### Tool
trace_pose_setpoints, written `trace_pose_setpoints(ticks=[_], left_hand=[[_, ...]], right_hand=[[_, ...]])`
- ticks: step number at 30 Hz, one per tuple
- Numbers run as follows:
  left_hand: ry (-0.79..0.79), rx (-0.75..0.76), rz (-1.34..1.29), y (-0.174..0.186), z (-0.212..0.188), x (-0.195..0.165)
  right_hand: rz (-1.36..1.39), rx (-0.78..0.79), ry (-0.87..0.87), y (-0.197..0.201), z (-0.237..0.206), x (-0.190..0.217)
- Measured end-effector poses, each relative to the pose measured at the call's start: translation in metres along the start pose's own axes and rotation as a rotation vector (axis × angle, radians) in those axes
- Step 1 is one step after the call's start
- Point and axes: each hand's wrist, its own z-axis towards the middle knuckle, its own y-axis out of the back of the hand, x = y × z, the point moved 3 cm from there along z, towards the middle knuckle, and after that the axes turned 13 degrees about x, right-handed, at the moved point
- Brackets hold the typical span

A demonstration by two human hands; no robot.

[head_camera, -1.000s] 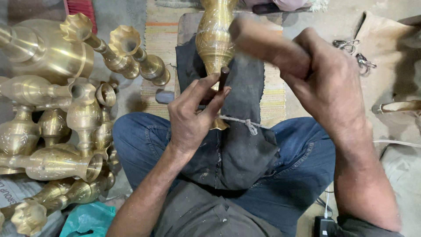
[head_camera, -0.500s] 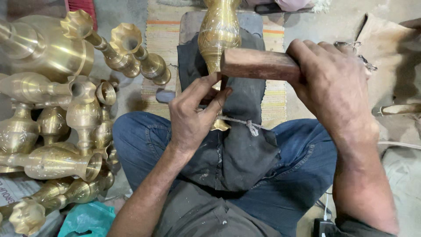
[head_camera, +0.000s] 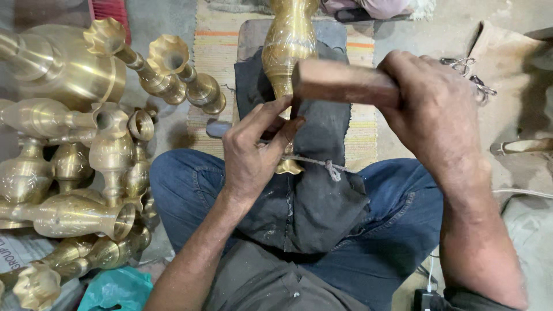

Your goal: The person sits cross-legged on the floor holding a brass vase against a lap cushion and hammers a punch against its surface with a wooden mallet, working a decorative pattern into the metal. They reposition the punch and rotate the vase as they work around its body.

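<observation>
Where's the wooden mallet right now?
Head view, upper centre: the wooden mallet is gripped in the right hand, its head just above the left hand, against the brass vase.

Brass vase (head_camera: 286, 43): top cut off by far edge, lower part hidden behind left hand (head_camera: 253, 152) & dark cloth (head_camera: 314, 190). Whatever the fingers pinch can't be made out.

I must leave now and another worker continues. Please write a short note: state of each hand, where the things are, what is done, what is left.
Left hand: fingers pinched at the brass vase, holding something too hidden to name.
Right hand: grips a wooden mallet, head over the left fingertips.
The vase lies on a dark cloth across the lap, a string tied around it.
Done: patterned lines show on the vase body.
Left: cannot tell how much; many brass vases stand left.
</observation>
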Motion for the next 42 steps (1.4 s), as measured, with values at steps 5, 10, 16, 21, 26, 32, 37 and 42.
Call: trace_pose_setpoints(ticks=[5, 10, 16, 21, 26, 32, 37, 42], left_hand=[[-0.008, -0.028, -0.052, 0.000, -0.001, 0.002], [-0.031, -0.067, -0.093, -0.008, -0.010, -0.001], [0.056, -0.097, -0.052, -0.007, -0.007, 0.000], [0.027, -0.093, -0.069, -0.006, -0.004, -0.004], [0.079, -0.070, -0.090, -0.006, -0.003, -0.006], [0.028, -0.003, 0.018, -0.012, -0.004, -0.014], [-0.045, 0.032, 0.173, -0.013, -0.001, -0.020], [-0.032, 0.084, 0.209, -0.013, 0.001, -0.022]], right_hand=[[-0.171, -0.037, 0.148, 0.001, 0.000, 0.005], [0.369, -0.117, 0.024, 0.008, 0.001, 0.000], [-0.044, -0.054, 0.134, 0.017, 0.004, 0.008], [-0.177, -0.036, 0.122, 0.014, 0.003, 0.006], [-0.221, -0.005, 0.123, 0.012, -0.003, 0.004], [0.068, -0.062, -0.021, 0.016, -0.013, -0.002], [-0.004, -0.137, 0.060, 0.011, -0.021, -0.006], [0.093, -0.121, 0.007, -0.002, -0.028, -0.022]])
